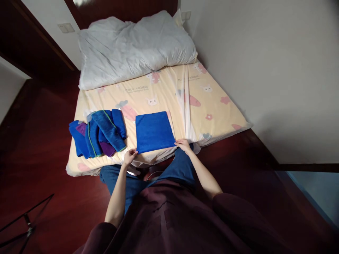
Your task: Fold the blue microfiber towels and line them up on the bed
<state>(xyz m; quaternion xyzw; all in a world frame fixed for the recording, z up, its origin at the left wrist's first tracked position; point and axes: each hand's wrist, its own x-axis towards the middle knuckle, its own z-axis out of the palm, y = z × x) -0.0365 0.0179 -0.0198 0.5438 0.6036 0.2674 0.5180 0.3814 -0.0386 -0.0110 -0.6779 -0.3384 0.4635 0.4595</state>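
Observation:
A blue towel (pixel 154 131) lies flat as a near-square at the front edge of the bed. My left hand (pixel 129 156) pinches its near left corner. At the near right corner, my right hand (pixel 183 144) is closed on the cloth between thumb and fingers. To the left sits a loose pile of towels (pixel 106 128), blue and purple, some with green edging; they overlap, so parts of several are hidden.
The bed (pixel 217 109) has a pale yellow sheet with rabbit and carrot prints. A white quilt (pixel 137 46) is heaped at its far end. A wall (pixel 259 63) stands on the right, and a black tripod-like stand (pixel 28 225) is on the floor at lower left.

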